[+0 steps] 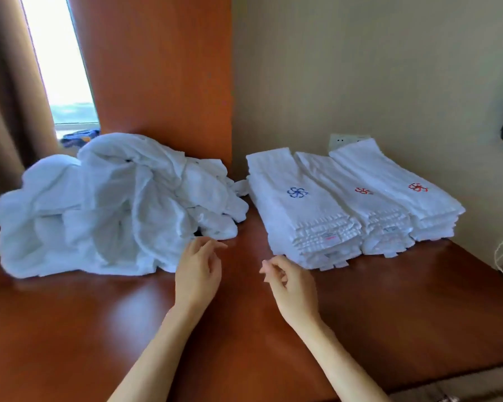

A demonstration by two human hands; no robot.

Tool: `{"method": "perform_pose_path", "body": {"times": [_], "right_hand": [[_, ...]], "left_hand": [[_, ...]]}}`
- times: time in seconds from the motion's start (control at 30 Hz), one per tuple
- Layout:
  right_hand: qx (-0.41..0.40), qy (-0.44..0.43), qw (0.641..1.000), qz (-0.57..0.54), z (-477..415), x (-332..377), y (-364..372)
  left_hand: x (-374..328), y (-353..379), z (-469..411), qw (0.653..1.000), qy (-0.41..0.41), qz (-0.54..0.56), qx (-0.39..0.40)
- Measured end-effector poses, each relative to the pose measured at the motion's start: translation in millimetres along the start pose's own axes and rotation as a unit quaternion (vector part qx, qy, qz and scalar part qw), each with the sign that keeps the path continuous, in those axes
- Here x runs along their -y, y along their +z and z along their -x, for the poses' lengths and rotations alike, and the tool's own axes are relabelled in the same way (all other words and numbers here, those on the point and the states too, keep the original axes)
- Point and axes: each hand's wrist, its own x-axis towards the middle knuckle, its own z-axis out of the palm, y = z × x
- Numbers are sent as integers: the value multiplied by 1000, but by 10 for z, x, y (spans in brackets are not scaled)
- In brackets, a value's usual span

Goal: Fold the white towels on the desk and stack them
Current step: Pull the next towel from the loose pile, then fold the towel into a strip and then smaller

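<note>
White towels (276, 181); blue, red emblems (297, 192); perhaps tags (330, 237).

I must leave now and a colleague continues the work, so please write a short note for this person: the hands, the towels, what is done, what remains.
Left hand: holds nothing, fingers relaxed, close to the near edge of the pile of unfolded towels.
Right hand: holds nothing, fingers loosely curled, just in front of the folded stacks.
Towels: the pile lies on the left of the desk; three folded stacks stand side by side on the right.
Done: those three stacks.
Left: fold the pile, towel by towel, and add each to a stack.
</note>
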Motion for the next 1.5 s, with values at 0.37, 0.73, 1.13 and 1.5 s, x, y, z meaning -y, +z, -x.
{"method": "perform_pose_path", "body": {"times": [0.37, 0.73, 1.13, 1.5], "right_hand": [[62, -66, 996, -4, -492, 488, 1300], [29, -118, 993, -2, -833, 362, 1465], [128, -153, 980, 24, -793, 335, 1525], [157, -123, 979, -41, -796, 315, 1493]], "left_hand": [[615, -385, -18, 982, -149, -115, -15], [668, -337, -79, 981, -128, -119, -88], [650, -402, -50, 979, -109, -57, -159], [701, -1075, -841, 958, -199, 5, -206]]}}
